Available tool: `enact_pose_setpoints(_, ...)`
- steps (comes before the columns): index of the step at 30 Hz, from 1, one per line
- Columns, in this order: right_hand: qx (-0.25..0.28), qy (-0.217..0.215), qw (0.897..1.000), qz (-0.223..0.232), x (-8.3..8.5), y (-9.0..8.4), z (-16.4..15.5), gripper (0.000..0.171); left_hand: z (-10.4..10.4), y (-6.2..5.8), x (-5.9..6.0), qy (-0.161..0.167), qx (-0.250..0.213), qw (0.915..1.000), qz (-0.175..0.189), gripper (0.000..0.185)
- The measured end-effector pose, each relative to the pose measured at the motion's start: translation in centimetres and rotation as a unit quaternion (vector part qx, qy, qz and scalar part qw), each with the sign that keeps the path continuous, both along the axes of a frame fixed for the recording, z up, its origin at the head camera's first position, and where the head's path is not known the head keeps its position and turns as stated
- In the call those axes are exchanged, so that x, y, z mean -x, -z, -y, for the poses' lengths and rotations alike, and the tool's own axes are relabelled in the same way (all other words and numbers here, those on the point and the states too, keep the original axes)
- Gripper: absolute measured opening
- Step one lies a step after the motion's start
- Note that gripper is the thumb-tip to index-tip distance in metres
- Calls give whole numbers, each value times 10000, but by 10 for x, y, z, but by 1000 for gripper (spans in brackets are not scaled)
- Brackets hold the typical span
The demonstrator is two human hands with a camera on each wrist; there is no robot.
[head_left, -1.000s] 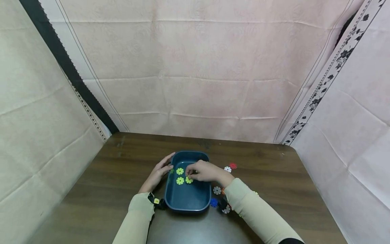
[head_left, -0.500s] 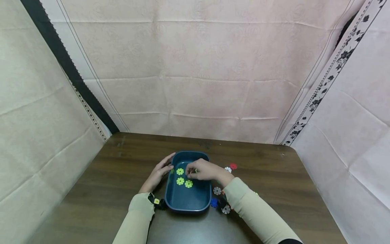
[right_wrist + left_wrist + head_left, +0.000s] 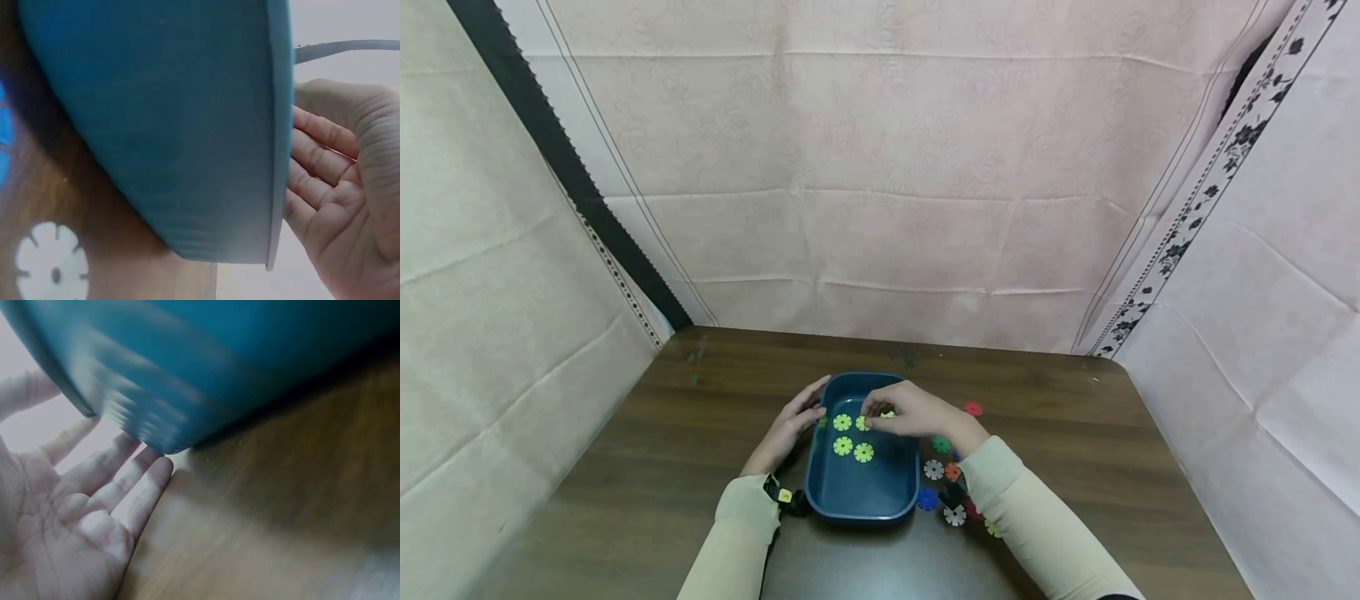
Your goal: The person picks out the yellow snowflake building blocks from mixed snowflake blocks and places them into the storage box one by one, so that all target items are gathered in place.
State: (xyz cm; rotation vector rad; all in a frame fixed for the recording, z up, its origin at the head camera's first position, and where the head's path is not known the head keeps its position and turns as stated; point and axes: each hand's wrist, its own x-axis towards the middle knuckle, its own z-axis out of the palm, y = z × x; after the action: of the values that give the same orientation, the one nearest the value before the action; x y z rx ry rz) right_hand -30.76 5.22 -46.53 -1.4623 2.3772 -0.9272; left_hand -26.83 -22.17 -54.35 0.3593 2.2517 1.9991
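Pale pink cloth hangs behind and to both sides of a dark wooden table (image 3: 700,433). On it stands a blue tray (image 3: 861,492), long side running away from the person.

The left hand (image 3: 790,429) rests against the outside of the tray's left wall near its far corner. In the left wrist view its fingers (image 3: 134,487) lie straight and slightly spread, the tips touching the tray's rounded corner and the table beneath it; they hold nothing.

The right hand (image 3: 910,412) hangs over the far half of the tray, knuckles up, with its fingers (image 3: 872,408) curled downward and drawn together. A yellow-green disc (image 3: 887,413) peeks out just beneath them; whether the fingertips pinch it or only cover it cannot be told. The right wrist view shows the palm and bent fingers beyond the tray's rim, with nothing plainly between them.

Just left of and below those fingertips, three more green discs (image 3: 843,446) lie flat on the tray's floor, close together but apart from one another.

On the table to the right of the tray, under and beside the right forearm, loose discs are scattered: a red one (image 3: 973,408) past the knuckles, a dark green one (image 3: 941,444) beside the wrist, a white one (image 3: 933,469), an orange one (image 3: 952,472), a blue one (image 3: 927,498) touching the tray's near right corner, and another white one (image 3: 954,516).
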Motion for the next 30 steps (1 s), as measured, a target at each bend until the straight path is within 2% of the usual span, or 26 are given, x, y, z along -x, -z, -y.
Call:
enact_pose_setpoints(8,170,167,9997,-104,-5,-2,-10,14,-1,-1,1,-13,17,10000,36,54)
enact_pose_setpoints(15,299,417,9985,197,-9,-4,-20,16,1,1,1,98,31,9999,-115,55)
enact_pose_setpoints(24,428,494,9971,390,-15,-2,-31,27,0,0,1,83,17,9999,-103,55)
enact_pose_setpoints(30,997,714,9889,836,-24,6,-40,33,2,0,0,113,39,9998,-140,55)
